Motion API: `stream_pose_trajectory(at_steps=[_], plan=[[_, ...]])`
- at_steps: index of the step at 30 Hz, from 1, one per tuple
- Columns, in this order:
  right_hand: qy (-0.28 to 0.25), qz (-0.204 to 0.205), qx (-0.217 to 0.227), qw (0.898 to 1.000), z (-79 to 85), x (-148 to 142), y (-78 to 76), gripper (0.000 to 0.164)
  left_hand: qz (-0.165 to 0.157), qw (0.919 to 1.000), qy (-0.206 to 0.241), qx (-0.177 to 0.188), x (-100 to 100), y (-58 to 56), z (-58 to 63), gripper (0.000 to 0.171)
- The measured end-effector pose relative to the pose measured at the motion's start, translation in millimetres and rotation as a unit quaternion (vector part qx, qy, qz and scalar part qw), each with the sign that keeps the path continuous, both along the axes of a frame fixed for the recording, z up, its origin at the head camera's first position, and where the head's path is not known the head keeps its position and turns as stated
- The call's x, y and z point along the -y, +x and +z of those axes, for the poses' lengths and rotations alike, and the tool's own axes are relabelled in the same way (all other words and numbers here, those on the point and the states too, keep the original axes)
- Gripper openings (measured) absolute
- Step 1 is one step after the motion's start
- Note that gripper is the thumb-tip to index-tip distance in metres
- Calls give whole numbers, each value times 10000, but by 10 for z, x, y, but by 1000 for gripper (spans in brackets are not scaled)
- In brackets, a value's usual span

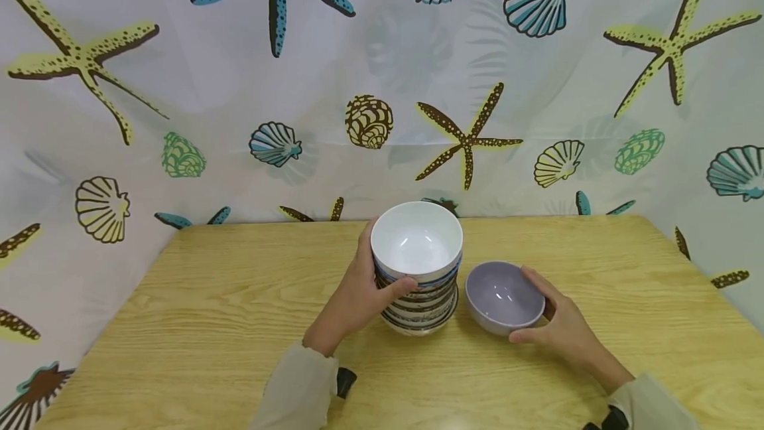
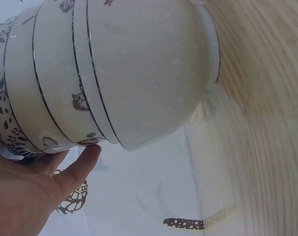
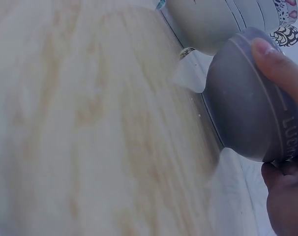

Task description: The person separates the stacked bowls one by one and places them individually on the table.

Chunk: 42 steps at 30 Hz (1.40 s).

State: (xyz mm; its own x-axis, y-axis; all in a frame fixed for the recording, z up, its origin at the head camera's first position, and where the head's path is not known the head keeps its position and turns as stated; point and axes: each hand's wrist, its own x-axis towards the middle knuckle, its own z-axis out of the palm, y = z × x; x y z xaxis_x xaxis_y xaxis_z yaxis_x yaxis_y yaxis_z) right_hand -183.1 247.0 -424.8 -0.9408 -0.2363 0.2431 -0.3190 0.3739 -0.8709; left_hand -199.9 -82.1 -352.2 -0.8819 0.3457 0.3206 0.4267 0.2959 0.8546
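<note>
A tall stack of nested bowls (image 1: 420, 310) stands upright on the table, topped by a bowl with a plain white inside (image 1: 418, 234). My left hand (image 1: 360, 287) holds the stack near its top, thumb across the front and fingers around the far left side. Cream bowls (image 2: 139, 69) with thin dark lines and small printed pictures fill the left wrist view. Just right of the stack is a grey-purple bowl (image 1: 504, 297), its mouth facing up. My right hand (image 1: 561, 325) grips its right side between thumb and fingers. Raised lettering shows on this bowl (image 3: 242, 98) in the right wrist view.
The wood-grain table (image 1: 239, 284) extends to both sides of the bowls. Behind it hangs a pale cloth (image 1: 334, 85) printed with starfish and shells. Dark bands (image 1: 345, 382) show at the cuffs of the light sleeves (image 1: 301, 387).
</note>
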Motion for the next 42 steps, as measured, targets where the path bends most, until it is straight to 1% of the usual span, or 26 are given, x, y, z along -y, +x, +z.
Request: stream_pose_trajectory(at_steps=[4, 12, 19, 24, 28, 33, 42], plan=[[16, 55, 15, 10000, 16, -5, -9, 107, 14, 10000, -1, -44, 2, 3, 8, 104], [88, 130, 102, 9998, 42, 5, 7, 108, 53, 10000, -62, 10, 7, 9, 23, 105], [440, 206, -39, 9988, 107, 1, 20, 109, 50, 10000, -34, -76, 5, 5, 41, 104], [808, 162, -133, 9965, 181, 19, 34, 111, 184, 9997, -110, -132, 7, 12, 59, 102], [971, 78, -209, 9950, 251, 48, 32, 111, 220, 9993, -178, -242, 8, 11, 75, 101], [998, 37, -305, 9945, 379, 99, -20, 109, 216, 9993, -244, -195, 8, 7, 81, 103], [888, 319, -405, 9947, 639, 264, -145, 103, 264, 9991, -304, -127, 16, 3, 84, 103]])
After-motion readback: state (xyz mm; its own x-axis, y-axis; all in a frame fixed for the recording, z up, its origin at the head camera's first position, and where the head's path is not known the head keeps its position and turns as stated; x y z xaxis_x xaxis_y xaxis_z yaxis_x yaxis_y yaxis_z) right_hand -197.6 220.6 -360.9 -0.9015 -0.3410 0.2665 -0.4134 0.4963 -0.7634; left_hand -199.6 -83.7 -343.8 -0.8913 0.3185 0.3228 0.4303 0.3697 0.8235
